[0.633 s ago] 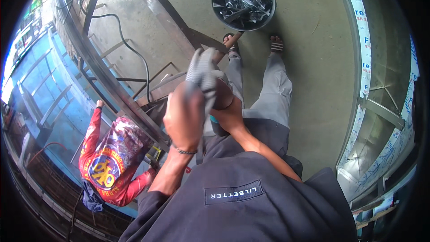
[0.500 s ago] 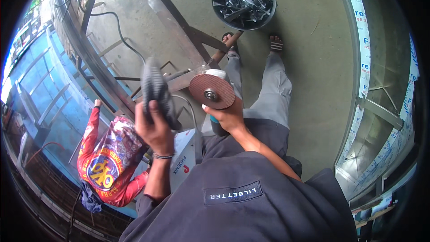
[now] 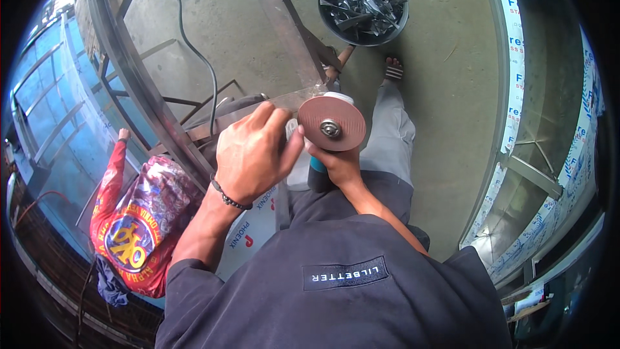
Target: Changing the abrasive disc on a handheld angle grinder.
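My right hand is wrapped round an angle grinder, whose body is dark with a teal band. Its round reddish-brown disc faces up toward me, with a metal nut at the centre. A white part shows behind the disc's far edge. My left hand, a dark bracelet at its wrist, hovers just left of the disc. Its fingers bend forward and the thumb stands apart, pointing at the disc's rim; I see nothing held there. Beyond its knuckles a dark grey item is partly hidden.
A black basin of dark scraps sits on the floor ahead. Metal frame bars and a cable lie to the left. A co-worker in a red shirt is close at left. Film-covered metal runs along the right.
My left hand has let go of the grey ribbed item and moved right, close to the disc. The grinder stays in my right hand, while the view has shifted slightly.
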Demonstrator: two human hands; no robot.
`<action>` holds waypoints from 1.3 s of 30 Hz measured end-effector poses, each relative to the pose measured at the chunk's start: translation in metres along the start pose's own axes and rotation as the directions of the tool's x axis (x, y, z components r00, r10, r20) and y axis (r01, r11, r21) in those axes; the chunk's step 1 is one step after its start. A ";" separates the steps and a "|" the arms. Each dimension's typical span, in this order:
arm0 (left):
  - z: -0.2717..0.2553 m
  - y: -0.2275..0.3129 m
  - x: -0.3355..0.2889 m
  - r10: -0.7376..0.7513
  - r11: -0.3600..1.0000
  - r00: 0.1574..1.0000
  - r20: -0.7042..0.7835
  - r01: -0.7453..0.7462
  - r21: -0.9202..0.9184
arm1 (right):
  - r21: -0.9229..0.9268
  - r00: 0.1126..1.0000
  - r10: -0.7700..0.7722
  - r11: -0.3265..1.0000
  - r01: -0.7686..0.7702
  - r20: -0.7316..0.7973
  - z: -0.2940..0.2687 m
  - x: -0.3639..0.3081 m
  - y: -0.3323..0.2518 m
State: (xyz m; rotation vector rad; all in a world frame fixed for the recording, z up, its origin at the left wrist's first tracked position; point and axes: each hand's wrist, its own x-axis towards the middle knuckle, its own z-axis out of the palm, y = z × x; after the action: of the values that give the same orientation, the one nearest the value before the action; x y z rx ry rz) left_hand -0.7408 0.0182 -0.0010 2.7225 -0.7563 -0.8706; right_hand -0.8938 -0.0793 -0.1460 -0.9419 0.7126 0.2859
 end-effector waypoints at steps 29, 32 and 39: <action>0.054 0.000 -0.031 -0.436 0.755 0.880 -0.188 0.244 -0.608 | -0.145 1.000 -0.006 0.989 0.007 0.007 0.002 -0.001 -0.008; 0.071 -0.016 -0.058 -0.294 0.760 0.945 0.143 0.322 -0.564 | -0.147 0.987 0.162 0.976 -0.158 0.014 0.000 -0.006 -0.015; 0.142 -0.011 -0.049 -0.253 0.732 0.939 0.233 0.343 -0.588 | 0.041 0.925 0.353 0.931 -0.362 0.140 -0.022 -0.016 -0.005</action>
State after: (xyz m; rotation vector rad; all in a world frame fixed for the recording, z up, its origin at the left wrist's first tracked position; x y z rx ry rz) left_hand -0.8533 0.0503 -0.0963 2.2088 0.0026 -1.1382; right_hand -0.9128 -0.0987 -0.1401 -0.7181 0.7675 0.6377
